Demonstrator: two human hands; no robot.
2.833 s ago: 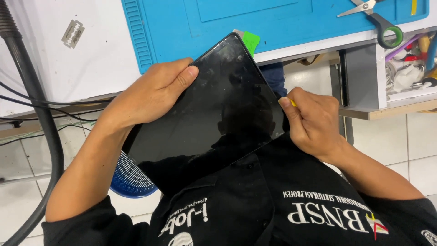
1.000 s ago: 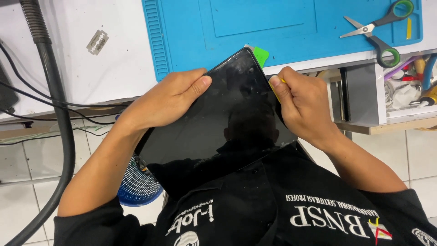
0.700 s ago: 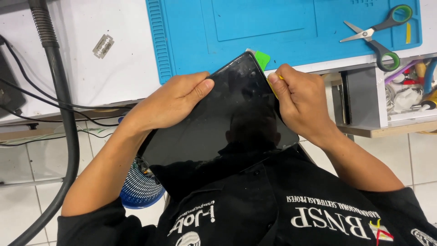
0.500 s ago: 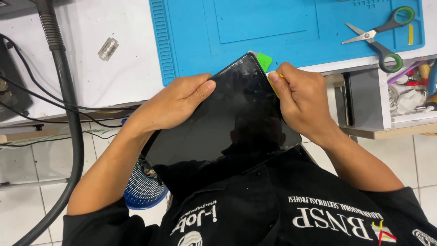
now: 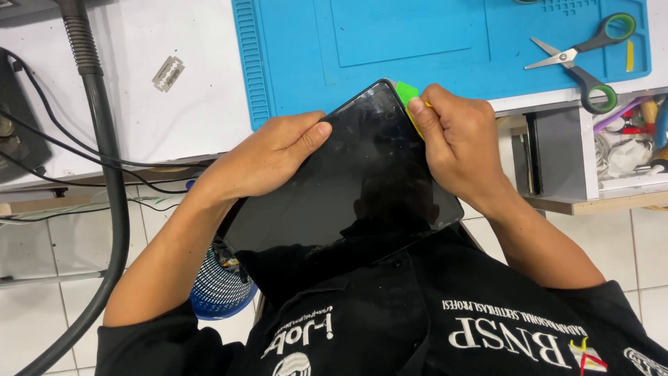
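Note:
A black tablet (image 5: 355, 181) leans tilted against my chest, its top corner over the edge of the blue work mat (image 5: 417, 42). My left hand (image 5: 268, 157) grips the tablet's left edge with fingers spread over the glass. My right hand (image 5: 459, 143) presses on the tablet's right edge near the top corner and pinches a small yellow tool, mostly hidden by my fingers. A green plastic pick (image 5: 406, 92) sticks out at that corner, beside my right thumb.
Green-handled scissors (image 5: 584, 59) lie at the mat's right end. A razor blade (image 5: 168, 74) rests on the white table (image 5: 139, 104). A black hose (image 5: 104, 181) and cables hang at left. A blue mesh basket (image 5: 219, 289) stands on the floor; an open drawer (image 5: 626, 139) is at right.
My right hand has slid up the tablet's right edge toward the top corner and the green pick. The left hand keeps its grip; the view has shifted slightly.

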